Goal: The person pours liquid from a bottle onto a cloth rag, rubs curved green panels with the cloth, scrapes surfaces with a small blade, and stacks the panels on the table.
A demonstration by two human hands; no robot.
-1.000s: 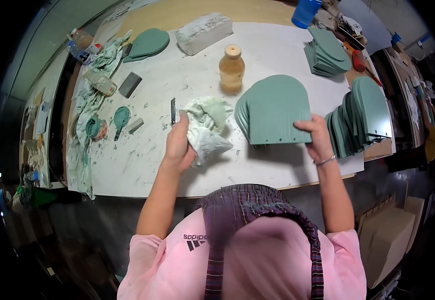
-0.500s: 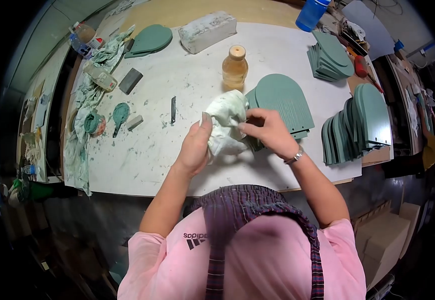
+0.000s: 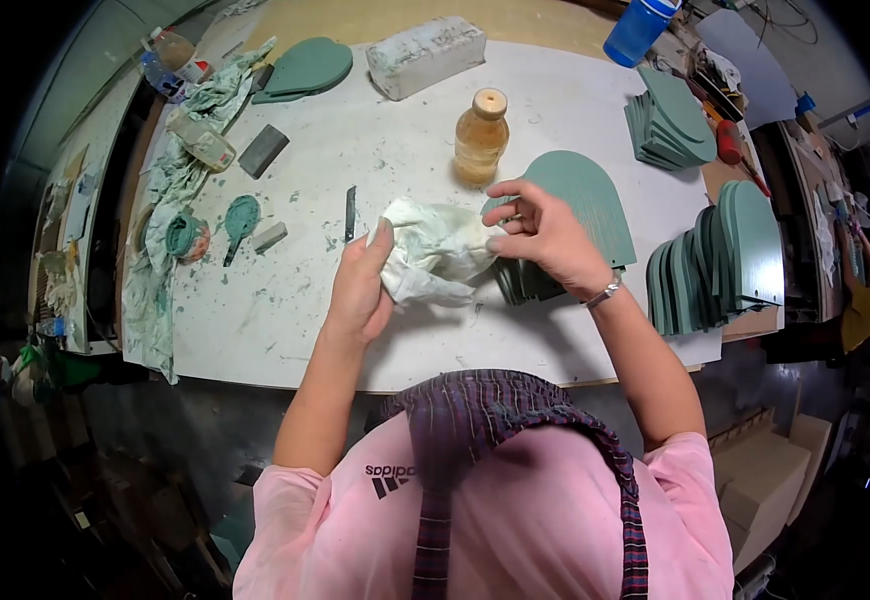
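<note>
A crumpled white cloth (image 3: 435,250) with pale green stains hangs between my two hands above the table. My left hand (image 3: 363,285) is closed on its left side, thumb on top. At the cloth's right edge, my right hand (image 3: 547,240) pinches it between thumb and a finger, the other fingers curled above. Just beyond and to the right lies a stack of green round-topped boards (image 3: 583,205), partly hidden by my right hand. A bottle of amber liquid (image 3: 481,140) stands upright behind the cloth. Left of the cloth lies a thin dark blade-like tool (image 3: 351,213).
More green boards (image 3: 720,255) lean at the right, with another pile (image 3: 670,120) behind. A whitish block (image 3: 427,58) and green panels (image 3: 305,70) sit at the back. On the left are a dark block (image 3: 263,153), a putty-covered scraper (image 3: 242,222) and a putty tub (image 3: 187,238).
The cloth has been spread wider and shifted left. My left hand moved left, and my right hand rose slightly with its fingers lifting. The view has shifted a little.
</note>
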